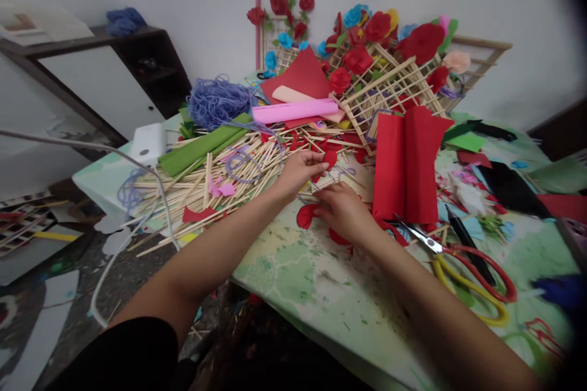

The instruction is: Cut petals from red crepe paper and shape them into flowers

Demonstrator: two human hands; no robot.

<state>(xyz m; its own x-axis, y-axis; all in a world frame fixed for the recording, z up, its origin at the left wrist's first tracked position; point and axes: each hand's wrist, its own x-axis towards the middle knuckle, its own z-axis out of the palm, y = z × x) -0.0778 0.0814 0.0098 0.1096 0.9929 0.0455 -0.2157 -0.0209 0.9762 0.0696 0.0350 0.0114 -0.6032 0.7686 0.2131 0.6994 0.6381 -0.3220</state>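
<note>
My left hand (300,172) pinches a small round red paper petal (330,159) between thumb and fingertips, above the sticks. Just nearer to me, my right hand (343,208) has its fingers closed on another red paper petal (306,215), low over the table. More red paper pieces (338,237) lie under the right hand, partly hidden by it. Folded red crepe paper (406,168) stands to the right of both hands. Scissors (458,256) with red and yellow handles lie beside it, blades toward the red paper.
Thin wooden sticks (192,186) are heaped at left, near purple yarn (220,101), a green paper roll (202,146) and a white box (148,143). A pink paper roll (293,111) lies behind. Wooden lattices (389,91) with paper flowers (358,60) lean at the back. A white cable (158,183) hangs left.
</note>
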